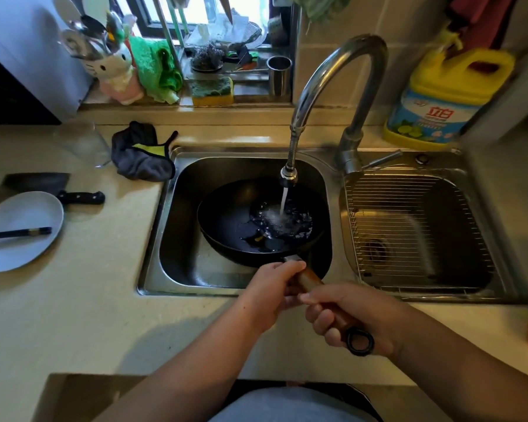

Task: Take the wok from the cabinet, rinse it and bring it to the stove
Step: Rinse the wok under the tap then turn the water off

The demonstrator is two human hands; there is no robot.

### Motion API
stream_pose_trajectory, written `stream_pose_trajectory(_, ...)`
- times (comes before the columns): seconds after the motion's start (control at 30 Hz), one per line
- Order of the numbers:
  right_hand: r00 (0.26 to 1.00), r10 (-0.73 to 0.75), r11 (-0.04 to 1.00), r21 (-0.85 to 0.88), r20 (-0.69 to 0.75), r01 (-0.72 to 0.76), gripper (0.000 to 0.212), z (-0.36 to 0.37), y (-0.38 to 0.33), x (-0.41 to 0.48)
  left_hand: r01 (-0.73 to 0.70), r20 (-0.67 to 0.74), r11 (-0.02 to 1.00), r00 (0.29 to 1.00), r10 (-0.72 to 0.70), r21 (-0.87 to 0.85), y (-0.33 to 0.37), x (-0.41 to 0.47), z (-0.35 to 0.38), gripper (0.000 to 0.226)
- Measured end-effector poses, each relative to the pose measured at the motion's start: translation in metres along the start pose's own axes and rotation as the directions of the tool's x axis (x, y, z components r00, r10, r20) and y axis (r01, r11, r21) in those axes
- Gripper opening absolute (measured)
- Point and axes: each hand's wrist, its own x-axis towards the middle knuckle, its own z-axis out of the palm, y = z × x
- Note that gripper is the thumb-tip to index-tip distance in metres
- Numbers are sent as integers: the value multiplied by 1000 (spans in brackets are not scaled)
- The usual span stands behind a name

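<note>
A black wok (226, 220) sits in the left sink basin (177, 226) under the curved steel faucet (333, 77). Water runs from the faucet into the wok and pools at its bottom. The wok's brown wooden handle (310, 280) reaches toward me over the sink's front edge and ends in a black ring. My left hand (272, 287) grips the handle close to the wok. My right hand (354, 318) grips the handle's end by the ring.
A wire rack covers the right sink basin (415, 226). A yellow detergent jug (442, 95) stands behind it. On the counter to the left lie a grey cloth (141, 153), a glass (83, 141), a cleaver (52, 187) and a white plate (19, 229) with chopsticks.
</note>
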Motion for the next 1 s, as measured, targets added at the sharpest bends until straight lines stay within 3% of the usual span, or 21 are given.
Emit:
stream_pose_trajectory(0.23,990,102,980,-161,-100,-118,7,15,-35,-3,18,-12,981,1000,-21,-193,5,1,-3,19)
stream_pose_trajectory(0.4,971,81,898,-407,-225,-169,15,32,-49,4,41,-33,943,998,-55,-329,11,1,-8,21)
stream_pose_trajectory(0.57,932,-134,682,-714,-336,-159,14,58,-56,5,63,17,897,998,-61,-437,15,4,-13,17)
stream_pose_trajectory(0.73,890,-270,413,-879,-367,-238,18,81,-56,5,125,97,898,991,-92,-423,24,7,-19,17)
stream_pose_trajectory(0.9,806,-429,160,-913,-408,-376,22,86,-39,16,192,82,958,981,-178,-214,24,18,-23,24)
stream_pose_trajectory(1.0,739,-590,12,-919,-324,-393,20,77,-24,19,192,35,978,981,-190,-78,21,29,-23,17)
